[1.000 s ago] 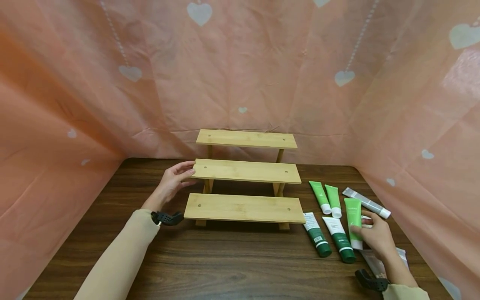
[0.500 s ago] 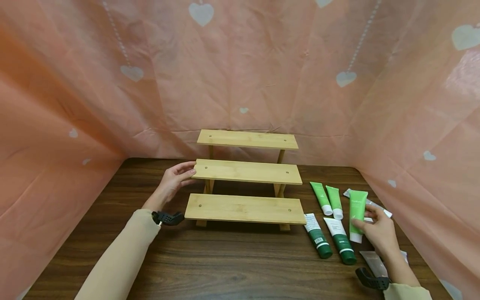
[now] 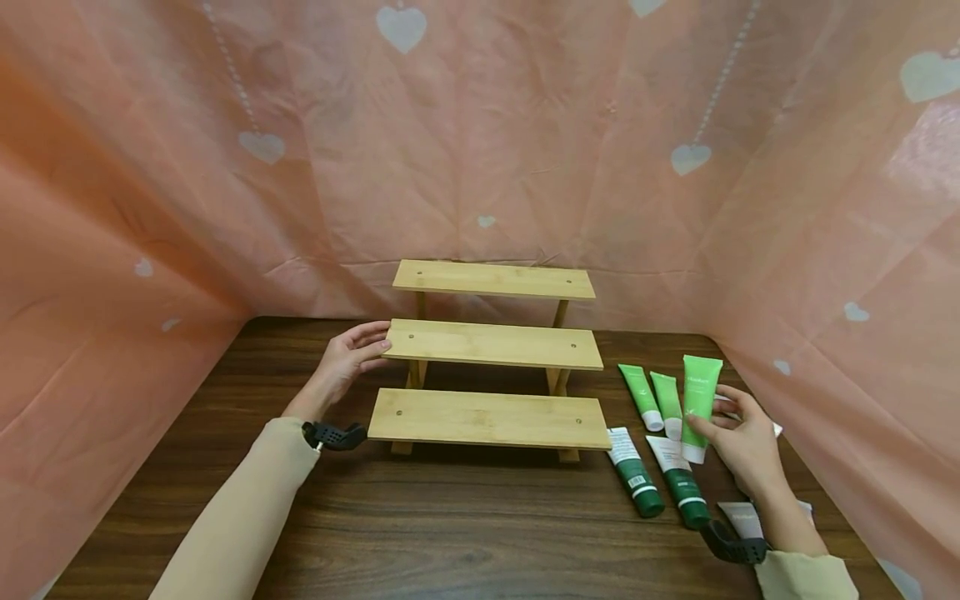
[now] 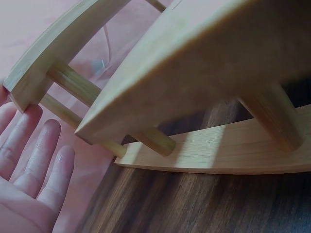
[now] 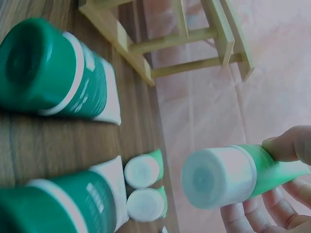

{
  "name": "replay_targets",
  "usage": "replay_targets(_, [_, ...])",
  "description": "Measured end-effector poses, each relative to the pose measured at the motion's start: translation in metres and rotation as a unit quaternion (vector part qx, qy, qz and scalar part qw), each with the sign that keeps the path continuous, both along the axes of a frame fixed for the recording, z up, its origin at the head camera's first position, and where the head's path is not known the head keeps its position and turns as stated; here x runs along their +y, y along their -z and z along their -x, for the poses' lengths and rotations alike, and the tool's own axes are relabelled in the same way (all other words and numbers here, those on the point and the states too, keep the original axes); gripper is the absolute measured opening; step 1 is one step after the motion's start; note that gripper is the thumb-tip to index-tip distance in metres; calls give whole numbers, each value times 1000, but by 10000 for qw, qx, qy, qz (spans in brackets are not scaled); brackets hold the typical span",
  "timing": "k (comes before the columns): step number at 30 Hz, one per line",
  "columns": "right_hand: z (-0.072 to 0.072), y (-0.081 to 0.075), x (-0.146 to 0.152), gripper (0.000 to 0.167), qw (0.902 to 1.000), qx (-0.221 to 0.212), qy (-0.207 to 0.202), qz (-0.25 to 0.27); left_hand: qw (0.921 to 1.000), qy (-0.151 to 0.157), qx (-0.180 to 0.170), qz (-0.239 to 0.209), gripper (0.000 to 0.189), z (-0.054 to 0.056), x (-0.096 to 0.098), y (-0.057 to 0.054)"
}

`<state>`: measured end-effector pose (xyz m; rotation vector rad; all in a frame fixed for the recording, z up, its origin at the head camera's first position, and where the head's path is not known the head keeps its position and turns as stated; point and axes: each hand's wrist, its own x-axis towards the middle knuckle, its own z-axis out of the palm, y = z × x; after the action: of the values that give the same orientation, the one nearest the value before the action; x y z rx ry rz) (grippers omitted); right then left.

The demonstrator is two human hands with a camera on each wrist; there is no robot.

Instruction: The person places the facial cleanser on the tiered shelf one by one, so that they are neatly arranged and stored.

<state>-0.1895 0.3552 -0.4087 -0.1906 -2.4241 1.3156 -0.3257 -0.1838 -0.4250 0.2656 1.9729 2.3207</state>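
Held tapered green tube [image 3: 701,387], tiered wooden rack [image 3: 495,343]

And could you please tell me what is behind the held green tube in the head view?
Behind the held green tube, a white-and-green tube partly shows; its overlapped edge and anything else directly behind are covered.

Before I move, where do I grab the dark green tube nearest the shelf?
Probably pinch the tube around its plump part, just past its cap, coming from above on your side. It lies flat with the cap toward you, so that round end looks easiest to reach. Its thin white end is close beside the shelf, with less room.
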Motion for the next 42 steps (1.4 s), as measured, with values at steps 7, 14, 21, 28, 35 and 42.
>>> replay_targets(7, [10, -11, -14, 64, 9993, 119, -294, 181, 9999, 69, -24, 147, 60, 1, 0, 0])
replay_targets(14, [55, 32, 10, 65, 9973, 459, -501, 291, 9999, 69, -22, 69, 61, 1, 0, -1])
replay_targets(21, [45, -14, -43, 61, 9954, 567, -654, 416, 10000, 76, -7, 22, 57, 2, 1, 0])
replay_targets(28, [39, -41, -84, 57, 9895, 548, -863, 1022, 10000, 66, -27, 51, 57, 2, 1, 1])
replay_targets(35, [53, -40, -100, 56, 9835, 724, -1166, 1180, 10000, 54, -30, -14, 55, 1, -3, 2])
replay_targets(42, [60, -47, -119, 59, 9796, 692, -1408, 1257, 9999, 47, -38, -114, 56, 0, -6, 2])
